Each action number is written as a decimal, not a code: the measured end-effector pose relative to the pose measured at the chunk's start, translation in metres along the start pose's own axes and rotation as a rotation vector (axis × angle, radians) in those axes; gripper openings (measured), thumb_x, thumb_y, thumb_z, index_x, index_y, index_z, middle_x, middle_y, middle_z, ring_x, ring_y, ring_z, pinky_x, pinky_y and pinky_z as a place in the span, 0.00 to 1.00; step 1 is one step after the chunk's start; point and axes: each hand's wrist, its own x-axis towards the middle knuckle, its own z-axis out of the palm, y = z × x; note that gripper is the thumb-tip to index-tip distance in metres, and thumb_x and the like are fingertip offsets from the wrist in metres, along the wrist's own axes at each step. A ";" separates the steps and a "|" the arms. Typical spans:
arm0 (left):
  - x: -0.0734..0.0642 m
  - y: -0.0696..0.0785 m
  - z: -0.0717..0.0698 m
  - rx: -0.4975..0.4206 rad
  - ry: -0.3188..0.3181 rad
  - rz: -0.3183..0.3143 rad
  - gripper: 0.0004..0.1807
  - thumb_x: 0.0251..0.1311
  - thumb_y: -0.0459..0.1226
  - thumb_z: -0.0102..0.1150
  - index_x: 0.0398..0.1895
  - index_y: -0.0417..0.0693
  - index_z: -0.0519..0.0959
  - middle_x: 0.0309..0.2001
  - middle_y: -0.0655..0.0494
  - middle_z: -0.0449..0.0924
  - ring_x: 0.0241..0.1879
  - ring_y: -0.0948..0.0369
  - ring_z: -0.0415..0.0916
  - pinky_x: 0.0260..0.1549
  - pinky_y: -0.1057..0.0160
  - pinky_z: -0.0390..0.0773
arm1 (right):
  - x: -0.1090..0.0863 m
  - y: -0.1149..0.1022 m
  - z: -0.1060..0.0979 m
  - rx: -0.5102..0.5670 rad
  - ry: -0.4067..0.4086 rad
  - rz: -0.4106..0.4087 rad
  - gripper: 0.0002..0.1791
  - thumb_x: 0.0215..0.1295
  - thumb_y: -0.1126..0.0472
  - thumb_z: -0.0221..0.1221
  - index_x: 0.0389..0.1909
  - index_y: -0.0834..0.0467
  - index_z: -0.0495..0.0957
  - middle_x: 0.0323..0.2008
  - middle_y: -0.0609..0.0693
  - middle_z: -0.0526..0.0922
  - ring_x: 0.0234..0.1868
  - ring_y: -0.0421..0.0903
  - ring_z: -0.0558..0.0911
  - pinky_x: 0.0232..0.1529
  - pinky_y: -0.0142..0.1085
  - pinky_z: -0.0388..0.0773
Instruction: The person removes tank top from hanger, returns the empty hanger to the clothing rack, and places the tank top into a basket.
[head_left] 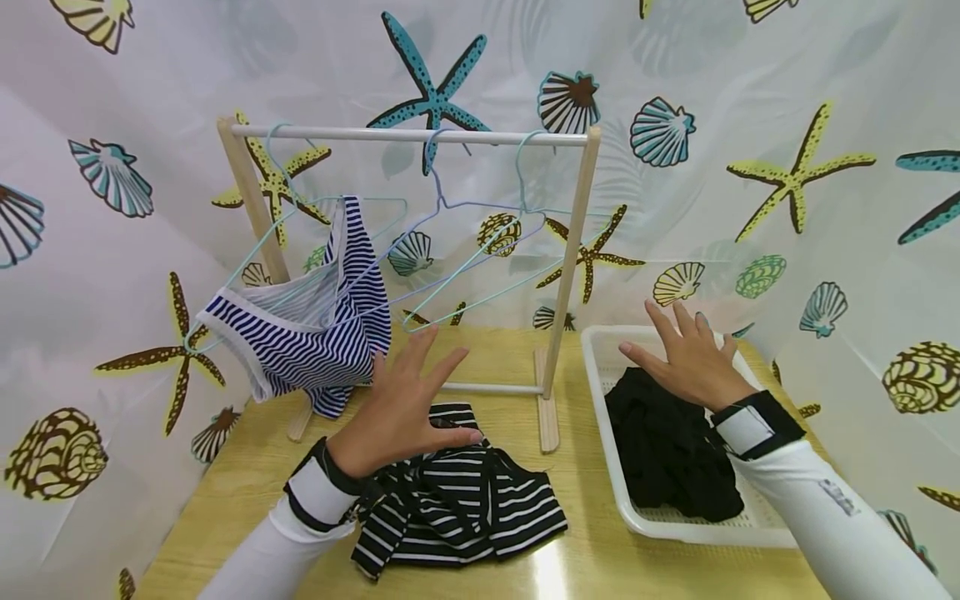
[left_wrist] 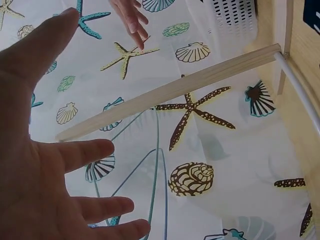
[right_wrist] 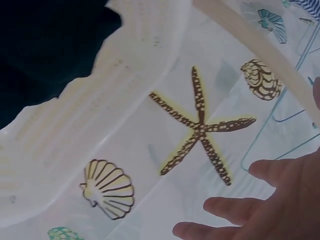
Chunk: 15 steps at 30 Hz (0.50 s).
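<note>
My left hand is held in the air with fingers spread, above a black-and-white striped garment that lies crumpled on the table. Nothing is in its grasp. Over the white basket my right hand hovers, fingers apart, holding nothing. A heap of black cloth lies in that basket. On the rack's left side a blue-and-white striped top hangs askew on a light teal hanger. Two bare hangers, one bluish and one teal, hang to its right.
A wooden rack post and the white top rail stand behind the hands. The rack's wooden foot rests on the table. A white sheet printed with starfish and shells surrounds the table.
</note>
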 end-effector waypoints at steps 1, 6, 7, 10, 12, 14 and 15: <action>-0.001 0.000 0.003 -0.002 -0.003 -0.006 0.57 0.39 0.73 0.62 0.73 0.58 0.61 0.74 0.40 0.48 0.72 0.42 0.46 0.53 0.21 0.46 | -0.002 0.004 0.001 -0.004 -0.010 0.010 0.50 0.64 0.27 0.43 0.77 0.49 0.39 0.73 0.71 0.41 0.69 0.78 0.42 0.54 0.77 0.34; -0.005 0.002 0.017 0.002 -0.064 -0.085 0.60 0.36 0.76 0.59 0.74 0.61 0.58 0.75 0.41 0.44 0.74 0.44 0.40 0.54 0.22 0.42 | -0.009 0.025 0.006 -0.021 -0.043 0.060 0.51 0.64 0.26 0.42 0.77 0.49 0.37 0.73 0.71 0.40 0.67 0.80 0.42 0.52 0.78 0.34; -0.005 0.002 0.020 0.003 -0.077 -0.104 0.60 0.36 0.76 0.59 0.74 0.62 0.58 0.75 0.41 0.43 0.74 0.43 0.39 0.54 0.21 0.41 | -0.011 0.029 0.007 -0.023 -0.047 0.066 0.51 0.64 0.26 0.42 0.77 0.50 0.37 0.72 0.72 0.40 0.67 0.80 0.42 0.52 0.79 0.34; -0.007 0.003 0.029 0.015 -0.101 -0.144 0.61 0.34 0.77 0.58 0.74 0.62 0.58 0.76 0.40 0.39 0.74 0.42 0.37 0.53 0.20 0.39 | -0.015 0.039 0.010 -0.030 -0.052 0.079 0.51 0.63 0.26 0.43 0.77 0.51 0.38 0.72 0.72 0.40 0.66 0.81 0.43 0.50 0.80 0.33; -0.009 0.003 0.035 0.019 -0.119 -0.159 0.62 0.34 0.77 0.58 0.75 0.61 0.56 0.76 0.40 0.36 0.74 0.40 0.36 0.52 0.20 0.38 | -0.017 0.044 0.011 -0.044 -0.045 0.088 0.51 0.63 0.26 0.43 0.77 0.51 0.39 0.72 0.73 0.42 0.66 0.80 0.44 0.50 0.80 0.34; -0.010 0.004 0.041 0.027 -0.139 -0.164 0.63 0.34 0.78 0.57 0.75 0.61 0.55 0.76 0.40 0.34 0.73 0.39 0.35 0.52 0.20 0.38 | -0.021 0.049 0.013 -0.061 -0.036 0.096 0.51 0.62 0.25 0.43 0.77 0.51 0.41 0.71 0.73 0.44 0.66 0.79 0.45 0.49 0.80 0.36; -0.011 0.004 0.043 0.029 -0.153 -0.166 0.63 0.34 0.78 0.56 0.76 0.62 0.54 0.76 0.40 0.33 0.73 0.39 0.34 0.52 0.20 0.37 | -0.023 0.051 0.013 -0.069 -0.029 0.100 0.51 0.62 0.25 0.43 0.77 0.51 0.42 0.71 0.74 0.45 0.67 0.78 0.46 0.49 0.80 0.37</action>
